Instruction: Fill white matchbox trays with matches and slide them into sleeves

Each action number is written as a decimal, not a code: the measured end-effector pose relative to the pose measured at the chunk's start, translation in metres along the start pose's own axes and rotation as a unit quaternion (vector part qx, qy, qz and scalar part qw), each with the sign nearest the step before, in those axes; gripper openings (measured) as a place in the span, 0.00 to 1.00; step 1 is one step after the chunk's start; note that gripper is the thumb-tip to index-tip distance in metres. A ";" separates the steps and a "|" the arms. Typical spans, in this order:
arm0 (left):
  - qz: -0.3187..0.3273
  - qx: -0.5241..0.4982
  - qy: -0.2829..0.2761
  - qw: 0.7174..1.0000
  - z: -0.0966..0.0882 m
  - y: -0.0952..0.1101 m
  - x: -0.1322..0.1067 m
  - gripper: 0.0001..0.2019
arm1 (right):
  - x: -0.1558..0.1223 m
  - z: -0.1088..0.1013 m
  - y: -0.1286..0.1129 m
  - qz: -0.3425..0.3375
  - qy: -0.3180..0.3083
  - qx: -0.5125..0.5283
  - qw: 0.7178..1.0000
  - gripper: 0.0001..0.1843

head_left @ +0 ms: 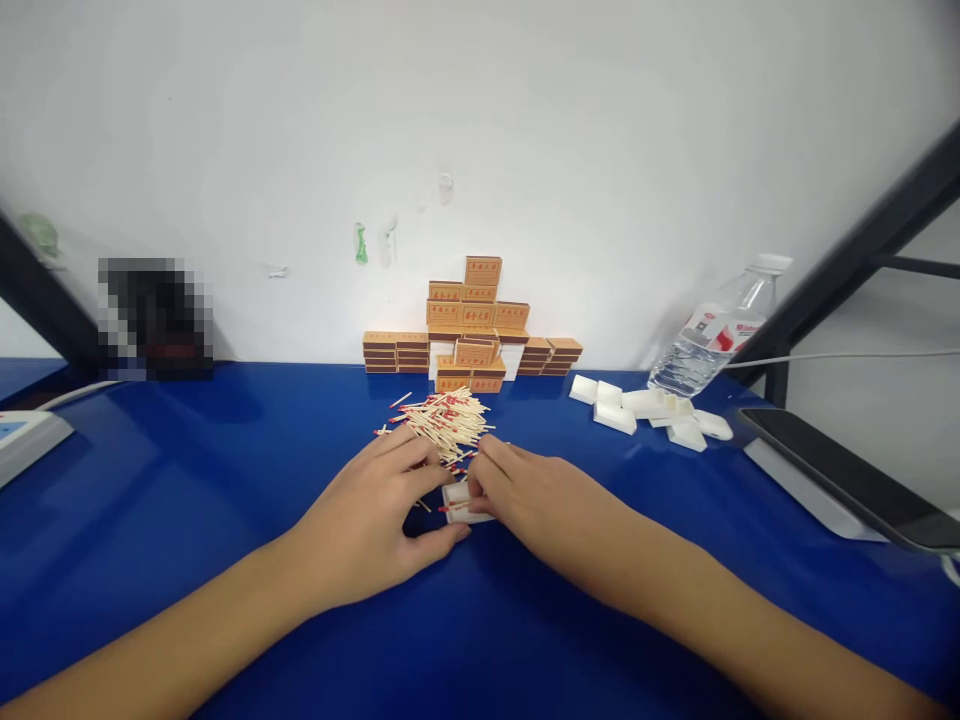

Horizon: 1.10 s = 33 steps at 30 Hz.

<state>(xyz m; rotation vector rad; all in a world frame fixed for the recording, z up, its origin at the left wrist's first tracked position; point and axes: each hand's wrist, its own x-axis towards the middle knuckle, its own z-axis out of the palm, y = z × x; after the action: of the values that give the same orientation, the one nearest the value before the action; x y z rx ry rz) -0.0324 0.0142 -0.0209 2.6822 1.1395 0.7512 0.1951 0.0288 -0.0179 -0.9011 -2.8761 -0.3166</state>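
Observation:
A small white matchbox tray (454,493) lies on the blue table between my hands. My left hand (379,500) curls around the tray's left end, thumb on the near side and index finger on the far side. Pinched in the fingers of my right hand (529,492) is a red-tipped match (453,508), held low over the tray; whether it is one or more I cannot tell. Just beyond both hands spreads a heap of loose matches (454,425). My right hand hides the tray's right end.
Matchboxes (476,318) stand stacked against the white wall. White empty trays (616,416) lie at the right, near a tilted water bottle (709,330). A phone (847,475) rests on a white stand at far right. A white device (30,440) sits at far left.

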 end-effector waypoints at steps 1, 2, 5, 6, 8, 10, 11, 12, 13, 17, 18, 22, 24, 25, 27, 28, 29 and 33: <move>0.000 -0.001 0.000 1.000 0.000 0.000 0.000 0.08 | 0.001 0.000 -0.001 -0.003 0.003 -0.004 1.000 0.02; 0.000 -0.001 -0.001 1.000 0.000 0.000 0.000 0.08 | 0.002 0.000 -0.001 -0.002 0.010 0.006 1.000 0.02; -0.002 0.001 -0.003 1.000 0.000 0.000 0.000 0.10 | 0.002 -0.009 0.007 0.023 0.031 0.090 0.995 0.07; -0.002 0.004 -0.004 1.000 0.000 -0.001 -0.001 0.11 | 0.001 -0.014 0.012 0.039 0.039 0.118 0.991 0.08; 0.000 0.009 -0.003 1.000 -0.001 -0.001 0.000 0.11 | -0.002 -0.023 0.022 0.068 0.061 0.149 0.985 0.08; 0.003 0.013 0.000 1.000 -0.001 -0.001 0.000 0.11 | -0.005 -0.029 0.029 0.073 0.065 0.182 0.978 0.07; 0.005 0.014 0.001 1.000 -0.001 -0.001 0.000 0.11 | -0.005 -0.030 0.030 0.069 0.056 0.209 0.974 0.06; 0.005 0.013 0.002 1.000 -0.001 -0.001 0.000 0.11 | -0.006 -0.030 0.029 0.063 0.045 0.241 0.967 0.05; 0.004 0.011 0.001 1.000 -0.001 0.000 0.000 0.10 | -0.005 -0.029 0.027 0.057 0.036 0.273 0.960 0.04; 0.015 -0.012 -0.012 1.000 -0.001 0.001 0.000 0.07 | -0.001 -0.020 0.010 0.045 0.017 0.345 0.937 0.03; 0.020 -0.018 -0.014 1.000 -0.001 0.002 0.000 0.06 | 0.000 -0.018 0.007 0.042 0.011 0.350 0.936 0.04; 0.036 -0.022 -0.012 0.999 -0.001 0.003 0.001 0.06 | 0.001 -0.017 0.004 0.036 -0.016 0.341 0.939 0.07; 0.035 -0.020 -0.011 0.999 -0.001 0.004 0.002 0.07 | 0.000 -0.020 0.006 0.040 -0.035 0.324 0.945 0.07; 0.034 -0.020 -0.011 0.999 -0.001 0.004 0.002 0.07 | -0.001 -0.021 0.007 0.040 -0.040 0.321 0.945 0.06; 0.031 -0.019 -0.015 0.999 -0.001 0.003 0.001 0.07 | -0.002 -0.023 0.008 0.035 -0.041 0.334 0.941 0.05; 0.030 -0.019 -0.019 0.999 -0.001 0.003 0.001 0.07 | -0.002 -0.023 0.008 0.033 -0.038 0.346 0.937 0.05; 0.028 -0.017 -0.024 0.999 0.000 0.003 0.001 0.06 | -0.002 -0.022 0.007 0.029 -0.036 0.358 0.933 0.05; 0.030 -0.018 -0.037 0.999 0.000 0.003 0.000 0.07 | -0.002 -0.019 0.005 0.028 -0.041 0.384 0.922 0.05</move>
<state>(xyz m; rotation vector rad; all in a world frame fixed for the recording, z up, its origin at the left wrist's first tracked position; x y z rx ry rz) -0.0307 0.0123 -0.0196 2.7003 1.0232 0.6675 0.2007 0.0271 0.0013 -0.8226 -2.6375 0.8190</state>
